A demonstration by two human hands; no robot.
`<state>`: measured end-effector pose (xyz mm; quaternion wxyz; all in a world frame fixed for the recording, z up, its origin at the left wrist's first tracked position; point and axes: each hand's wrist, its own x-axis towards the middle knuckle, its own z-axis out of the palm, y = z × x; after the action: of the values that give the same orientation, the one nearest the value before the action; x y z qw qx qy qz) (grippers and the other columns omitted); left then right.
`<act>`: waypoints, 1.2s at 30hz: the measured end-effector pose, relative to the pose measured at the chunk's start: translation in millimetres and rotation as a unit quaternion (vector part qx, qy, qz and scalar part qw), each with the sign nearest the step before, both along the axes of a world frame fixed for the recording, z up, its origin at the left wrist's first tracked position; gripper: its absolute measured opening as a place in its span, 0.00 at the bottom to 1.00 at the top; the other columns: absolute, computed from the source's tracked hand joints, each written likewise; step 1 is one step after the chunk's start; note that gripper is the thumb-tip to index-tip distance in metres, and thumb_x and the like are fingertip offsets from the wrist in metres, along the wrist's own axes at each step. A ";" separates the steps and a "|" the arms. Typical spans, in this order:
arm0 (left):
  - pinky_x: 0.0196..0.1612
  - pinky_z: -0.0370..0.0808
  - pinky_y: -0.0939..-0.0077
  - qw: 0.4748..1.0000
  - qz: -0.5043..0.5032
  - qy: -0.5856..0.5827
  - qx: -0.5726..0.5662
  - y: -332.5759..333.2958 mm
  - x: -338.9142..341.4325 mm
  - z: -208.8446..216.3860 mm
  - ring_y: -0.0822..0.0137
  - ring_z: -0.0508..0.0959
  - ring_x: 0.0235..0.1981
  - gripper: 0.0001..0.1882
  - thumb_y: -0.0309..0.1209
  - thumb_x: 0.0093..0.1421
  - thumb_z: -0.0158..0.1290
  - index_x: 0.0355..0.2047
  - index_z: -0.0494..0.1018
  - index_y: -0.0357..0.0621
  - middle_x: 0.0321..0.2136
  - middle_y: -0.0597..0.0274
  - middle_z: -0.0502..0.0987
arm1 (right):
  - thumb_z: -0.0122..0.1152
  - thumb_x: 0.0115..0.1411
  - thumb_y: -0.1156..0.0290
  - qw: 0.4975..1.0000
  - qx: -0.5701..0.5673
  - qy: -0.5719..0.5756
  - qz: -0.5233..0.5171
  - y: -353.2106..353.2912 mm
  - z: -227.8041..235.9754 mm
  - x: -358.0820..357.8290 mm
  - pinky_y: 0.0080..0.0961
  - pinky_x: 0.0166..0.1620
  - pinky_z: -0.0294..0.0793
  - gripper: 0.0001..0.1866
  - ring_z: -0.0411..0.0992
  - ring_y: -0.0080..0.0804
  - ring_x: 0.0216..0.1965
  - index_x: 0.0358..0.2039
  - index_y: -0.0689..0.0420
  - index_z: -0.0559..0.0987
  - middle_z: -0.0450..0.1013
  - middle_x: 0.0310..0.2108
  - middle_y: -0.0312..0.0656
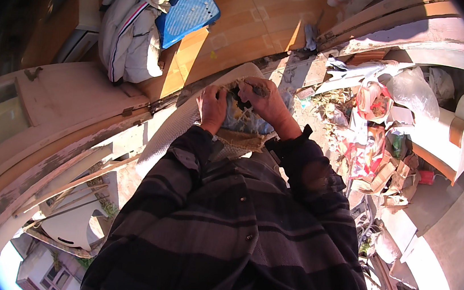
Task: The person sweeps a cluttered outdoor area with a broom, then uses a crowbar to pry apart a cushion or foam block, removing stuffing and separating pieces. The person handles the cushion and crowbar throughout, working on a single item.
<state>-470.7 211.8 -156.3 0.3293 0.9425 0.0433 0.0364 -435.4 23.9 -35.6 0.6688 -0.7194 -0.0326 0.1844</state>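
My left hand and my right hand are close together in front of my body, fingers bent inward. Between them is a ragged, dark brown, dry-looking clump, its kind unclear. The right fingers curl round it; the left fingertips press at its left side, where what they pinch is hidden. Just under the hands lies crumpled blue plastic with pale stringy bits on it. Nearer to me shows a strip of brown coarse sacking. A whitish textured sheet spreads out on the left.
Beyond the doorway, a pale padded jacket hangs over a chair beside a blue plastic seat. An open door stands at left. To the right lie heaped plastic bags, red packaging and torn cardboard.
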 end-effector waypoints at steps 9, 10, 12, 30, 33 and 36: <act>0.43 0.66 0.51 0.999 0.000 0.028 -0.022 -0.3 -3.4 6.5 0.46 0.74 0.40 0.14 0.39 0.63 0.51 0.28 0.71 0.42 0.32 0.53 0.75 | 0.57 0.56 0.75 0.994 -0.024 -0.092 0.060 8.9 10.2 -33.4 0.33 0.34 0.68 0.05 0.61 0.50 0.27 0.29 0.63 0.73 0.67 0.25 0.51; 0.43 0.66 0.51 0.999 0.005 0.027 -0.026 -0.5 -3.2 5.8 0.46 0.74 0.39 0.14 0.39 0.63 0.51 0.27 0.71 0.42 0.32 0.53 0.75 | 0.57 0.57 0.75 0.993 -0.021 -0.105 0.049 8.7 12.0 -36.2 0.32 0.33 0.66 0.06 0.60 0.43 0.26 0.27 0.63 0.71 0.64 0.23 0.48; 0.43 0.66 0.51 0.999 0.003 0.025 -0.037 -1.3 -2.7 3.8 0.46 0.74 0.39 0.14 0.39 0.64 0.50 0.28 0.71 0.42 0.32 0.52 0.75 | 0.56 0.60 0.73 0.994 -0.004 -0.103 0.023 8.6 10.2 -38.3 0.29 0.31 0.65 0.09 0.58 0.30 0.24 0.26 0.63 0.69 0.61 0.21 0.44; 0.39 0.70 0.74 0.955 0.088 0.174 -0.225 166.0 -23.3 15.4 0.73 0.75 0.30 0.23 0.48 0.66 0.52 0.31 0.78 0.36 0.26 0.64 0.78 | 0.56 0.65 0.65 0.998 0.042 0.019 -0.035 -5.4 -3.9 -5.7 0.21 0.34 0.71 0.15 0.72 0.23 0.26 0.27 0.65 0.76 0.74 0.22 0.39; 0.33 0.69 0.69 0.952 0.200 0.184 -0.143 255.4 -81.4 -7.5 0.71 0.74 0.27 0.24 0.48 0.65 0.53 0.30 0.78 0.36 0.25 0.62 0.79 | 0.55 0.65 0.68 0.996 0.061 0.044 -0.043 -0.9 5.4 -3.7 0.20 0.33 0.71 0.13 0.71 0.22 0.25 0.28 0.66 0.75 0.74 0.22 0.38; 0.31 0.69 0.62 0.926 0.306 0.218 0.023 329.3 -161.5 -28.5 0.67 0.74 0.26 0.25 0.48 0.64 0.53 0.27 0.78 0.33 0.23 0.57 0.78 | 0.55 0.65 0.69 0.994 0.073 0.063 -0.055 3.3 10.9 -6.6 0.20 0.34 0.71 0.13 0.70 0.21 0.25 0.29 0.66 0.76 0.74 0.23 0.38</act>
<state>-632.2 541.2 -184.8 0.2629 0.8754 0.3997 -0.0697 -442.0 27.2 -24.8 0.7295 -0.6562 0.0359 0.1898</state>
